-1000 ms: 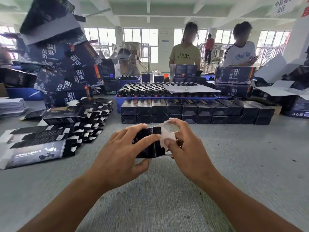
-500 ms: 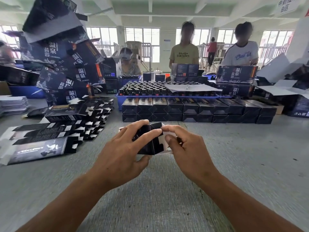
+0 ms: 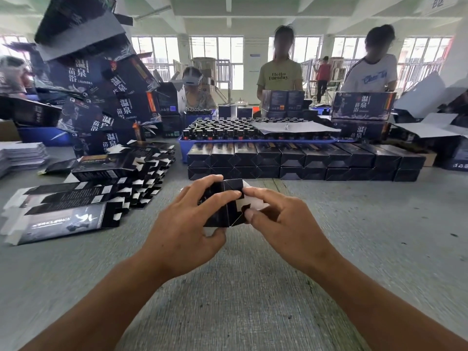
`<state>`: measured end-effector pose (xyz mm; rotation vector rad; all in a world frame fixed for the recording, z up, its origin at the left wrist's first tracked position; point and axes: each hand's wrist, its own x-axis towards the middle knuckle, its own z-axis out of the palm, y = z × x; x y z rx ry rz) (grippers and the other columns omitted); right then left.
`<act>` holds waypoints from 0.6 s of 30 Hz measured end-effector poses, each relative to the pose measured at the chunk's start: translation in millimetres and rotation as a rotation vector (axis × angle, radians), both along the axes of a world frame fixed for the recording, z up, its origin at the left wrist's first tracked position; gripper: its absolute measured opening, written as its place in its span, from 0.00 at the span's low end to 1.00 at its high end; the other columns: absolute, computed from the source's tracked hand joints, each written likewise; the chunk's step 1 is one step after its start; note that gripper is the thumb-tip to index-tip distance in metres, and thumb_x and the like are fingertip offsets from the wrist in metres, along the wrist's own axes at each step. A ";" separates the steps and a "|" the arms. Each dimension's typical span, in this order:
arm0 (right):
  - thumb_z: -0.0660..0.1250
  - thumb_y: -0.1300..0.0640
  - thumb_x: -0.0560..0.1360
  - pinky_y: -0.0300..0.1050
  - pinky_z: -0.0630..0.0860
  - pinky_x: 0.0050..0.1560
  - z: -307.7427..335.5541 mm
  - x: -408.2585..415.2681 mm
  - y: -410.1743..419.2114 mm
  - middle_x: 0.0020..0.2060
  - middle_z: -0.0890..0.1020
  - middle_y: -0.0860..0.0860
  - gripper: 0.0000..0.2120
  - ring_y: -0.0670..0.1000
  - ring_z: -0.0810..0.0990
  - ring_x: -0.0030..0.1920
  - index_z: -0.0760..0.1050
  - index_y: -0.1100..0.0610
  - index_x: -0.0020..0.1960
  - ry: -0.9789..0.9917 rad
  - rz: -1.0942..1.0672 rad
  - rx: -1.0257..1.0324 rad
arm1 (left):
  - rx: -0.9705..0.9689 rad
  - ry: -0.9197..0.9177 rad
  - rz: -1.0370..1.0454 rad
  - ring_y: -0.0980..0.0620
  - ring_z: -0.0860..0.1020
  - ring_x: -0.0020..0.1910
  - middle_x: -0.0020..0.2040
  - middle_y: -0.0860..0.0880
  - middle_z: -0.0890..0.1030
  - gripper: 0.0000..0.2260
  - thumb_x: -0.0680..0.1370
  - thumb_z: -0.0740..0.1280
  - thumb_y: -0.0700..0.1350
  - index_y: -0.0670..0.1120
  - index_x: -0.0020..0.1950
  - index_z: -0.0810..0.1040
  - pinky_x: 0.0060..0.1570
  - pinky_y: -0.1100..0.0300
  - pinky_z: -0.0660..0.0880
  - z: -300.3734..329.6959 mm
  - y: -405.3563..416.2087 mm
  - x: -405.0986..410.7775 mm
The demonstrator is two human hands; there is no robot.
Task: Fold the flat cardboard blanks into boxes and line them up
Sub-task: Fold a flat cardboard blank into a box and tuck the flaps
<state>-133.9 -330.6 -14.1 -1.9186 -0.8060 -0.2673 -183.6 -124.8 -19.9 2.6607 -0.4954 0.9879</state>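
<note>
Currently, I hold the small dark half-folded cardboard box [image 3: 225, 206] above the grey textured table [image 3: 354, 236], at the centre of the head view. My left hand [image 3: 182, 229] grips the box body, fingers curled over its top face and thumb under its near lower edge. My right hand [image 3: 281, 221] pinches at the open end of the box, forefinger and thumb closed on the white-backed end flaps [image 3: 249, 202], which stand partly unfolded. To the left, lying on the table, is the fanned stack of flat dark cardboard blanks [image 3: 83, 196] with white tabs showing. Beyond my hands, well apart from them, stands the two-tier row of finished dark folded boxes [image 3: 304, 160], lined up side by side across the table. Directly behind that row sits the blue plastic tray [image 3: 182, 143] filled with dark-capped bottles [image 3: 222, 129]. A loose pile of large dark printed cartons [image 3: 101, 92] rises at far left. Three persons stand or sit behind the table.
</note>
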 end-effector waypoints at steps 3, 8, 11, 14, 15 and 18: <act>0.71 0.55 0.78 0.25 0.70 0.40 -1.0 -2.3 2.4 0.34 0.74 0.32 0.19 0.30 0.75 0.34 0.77 0.49 0.69 -0.063 -0.065 -0.016 | -0.012 -0.006 -0.006 0.44 0.73 0.66 0.73 0.50 0.69 0.29 0.70 0.72 0.47 0.55 0.71 0.73 0.52 0.44 0.80 0.2 -2.8 -2.1; 0.73 0.56 0.77 0.27 0.70 0.39 -0.1 -4.0 2.7 0.37 0.76 0.34 0.18 0.31 0.76 0.35 0.79 0.50 0.66 -0.099 -0.118 0.005 | 0.034 -0.029 -0.023 0.44 0.74 0.65 0.73 0.49 0.69 0.29 0.72 0.73 0.49 0.57 0.72 0.70 0.49 0.44 0.81 -0.1 -6.0 -2.1; 0.73 0.55 0.76 0.33 0.76 0.43 -1.0 -5.0 3.8 0.46 0.83 0.40 0.20 0.38 0.82 0.42 0.76 0.47 0.67 -0.087 -0.118 0.019 | 0.030 -0.027 -0.018 0.45 0.73 0.66 0.74 0.50 0.68 0.26 0.74 0.71 0.55 0.58 0.71 0.70 0.51 0.44 0.80 0.2 -7.4 -1.8; 0.74 0.52 0.75 0.37 0.80 0.46 -2.1 -4.0 5.0 0.55 0.84 0.44 0.21 0.42 0.83 0.45 0.69 0.41 0.62 -0.035 -0.146 0.060 | 0.011 -0.027 -0.011 0.46 0.73 0.67 0.74 0.51 0.68 0.26 0.73 0.71 0.57 0.59 0.71 0.70 0.52 0.45 0.80 0.1 -9.2 -2.8; 0.74 0.52 0.75 0.36 0.79 0.45 -1.7 -4.1 4.9 0.54 0.84 0.44 0.19 0.41 0.83 0.45 0.68 0.40 0.59 -0.030 -0.152 0.070 | 0.006 -0.029 -0.009 0.46 0.73 0.67 0.74 0.52 0.68 0.27 0.73 0.71 0.56 0.59 0.71 0.70 0.52 0.45 0.80 -0.1 -9.8 -3.4; 0.74 0.53 0.75 0.36 0.80 0.43 -0.4 -4.7 3.4 0.53 0.84 0.41 0.17 0.40 0.83 0.45 0.71 0.39 0.57 -0.028 -0.111 0.056 | -0.006 -0.045 0.004 0.47 0.73 0.67 0.74 0.52 0.67 0.30 0.73 0.73 0.55 0.59 0.73 0.68 0.54 0.45 0.80 -0.6 -11.2 -4.1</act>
